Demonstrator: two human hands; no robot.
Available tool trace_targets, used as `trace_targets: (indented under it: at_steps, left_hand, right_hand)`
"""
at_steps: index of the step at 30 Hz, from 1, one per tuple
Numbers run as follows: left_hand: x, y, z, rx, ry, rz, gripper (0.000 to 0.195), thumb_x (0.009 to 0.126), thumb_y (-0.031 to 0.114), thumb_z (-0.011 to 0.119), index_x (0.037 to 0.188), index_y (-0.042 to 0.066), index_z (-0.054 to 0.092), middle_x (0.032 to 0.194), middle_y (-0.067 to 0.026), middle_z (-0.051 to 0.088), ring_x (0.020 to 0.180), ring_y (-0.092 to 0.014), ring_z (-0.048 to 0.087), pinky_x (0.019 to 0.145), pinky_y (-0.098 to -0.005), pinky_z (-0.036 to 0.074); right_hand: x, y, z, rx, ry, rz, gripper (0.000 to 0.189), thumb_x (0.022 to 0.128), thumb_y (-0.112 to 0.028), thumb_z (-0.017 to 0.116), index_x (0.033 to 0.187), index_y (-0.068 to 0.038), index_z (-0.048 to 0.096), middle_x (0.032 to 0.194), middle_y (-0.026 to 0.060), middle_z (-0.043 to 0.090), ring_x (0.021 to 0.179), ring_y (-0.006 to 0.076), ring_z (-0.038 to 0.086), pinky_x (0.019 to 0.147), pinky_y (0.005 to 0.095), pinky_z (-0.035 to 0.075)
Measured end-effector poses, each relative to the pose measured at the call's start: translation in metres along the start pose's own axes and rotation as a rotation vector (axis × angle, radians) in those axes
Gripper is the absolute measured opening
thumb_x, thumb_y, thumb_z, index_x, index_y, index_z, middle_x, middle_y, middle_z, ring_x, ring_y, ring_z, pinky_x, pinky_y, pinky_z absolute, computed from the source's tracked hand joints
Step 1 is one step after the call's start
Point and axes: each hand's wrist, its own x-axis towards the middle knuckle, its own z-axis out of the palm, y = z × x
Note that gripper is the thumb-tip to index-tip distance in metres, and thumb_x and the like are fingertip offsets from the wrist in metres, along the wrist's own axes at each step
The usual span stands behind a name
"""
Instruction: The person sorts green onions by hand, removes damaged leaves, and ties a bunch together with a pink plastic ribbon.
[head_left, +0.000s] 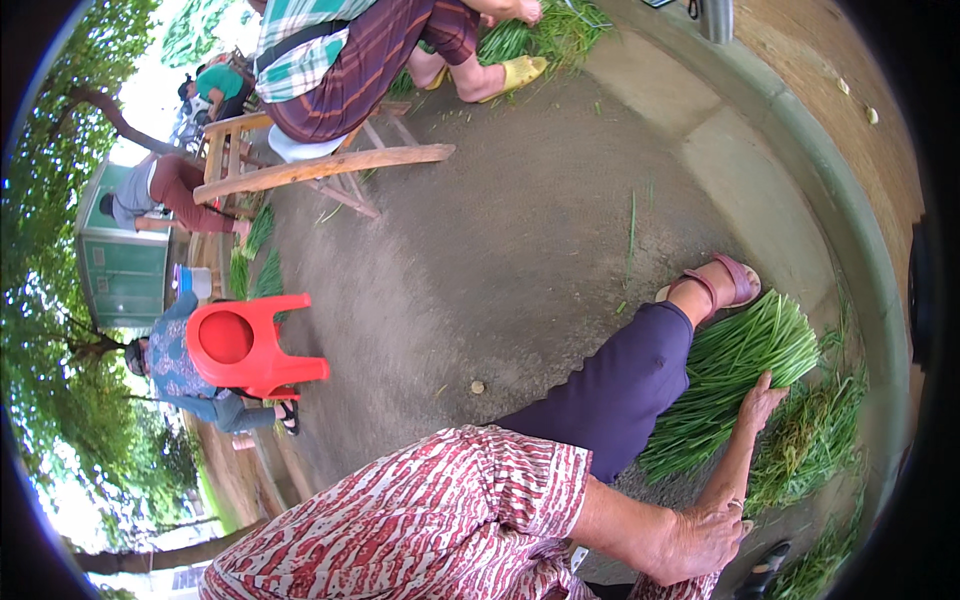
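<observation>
A thick bundle of long garlic chives (720, 367) lies on the ground beside a foot in a purple sandal (733, 281). My right hand (761, 405) is at the bundle's side, thumb on top, its other fingers mostly hidden by it. My left hand (697, 544), with a ring, crosses in front of the right forearm. Its fingers are bent, and the picture does not show whether they touch that forearm or hold anything. Loose, partly yellowed leaves (814, 442) lie beside the right hand. A leg in navy trousers (607, 382) stands left of the bundle.
A raised concrete kerb (814, 157) curves along the right. A red plastic stool (255, 345) and a wooden frame seat (322, 172) stand on the ground. A person in a striped skirt (345, 75) sits by another chive heap (562, 34); other people are farther left.
</observation>
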Motion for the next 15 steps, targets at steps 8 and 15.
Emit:
trace_targets:
  at_steps: [8,15]
  left_hand:
    - [0.014,-0.025,-0.055,-0.104,-0.149,0.2,0.035,0.079,0.026,0.042,0.093,-0.002,0.057,0.091,-0.0179,0.056,0.089,-0.03,0.055,0.082,-0.0489,0.039]
    - [0.006,-0.031,-0.074,-0.111,-0.085,0.126,0.037,0.074,0.027,0.048,0.093,-0.003,0.059,0.091,-0.0176,0.058,0.089,-0.029,0.055,0.081,-0.0491,0.038]
  right_hand:
    - [0.03,0.027,-0.006,0.204,0.003,-0.089,0.089,0.085,-0.054,0.056,0.135,0.014,0.027,0.129,0.0316,0.044,0.114,0.0395,0.047,0.098,0.0418,0.035]
    - [0.055,0.047,-0.014,0.115,-0.069,-0.01,0.097,0.082,-0.065,0.053,0.128,0.019,0.036,0.126,0.0356,0.046,0.111,0.0428,0.05,0.094,0.0427,0.039]
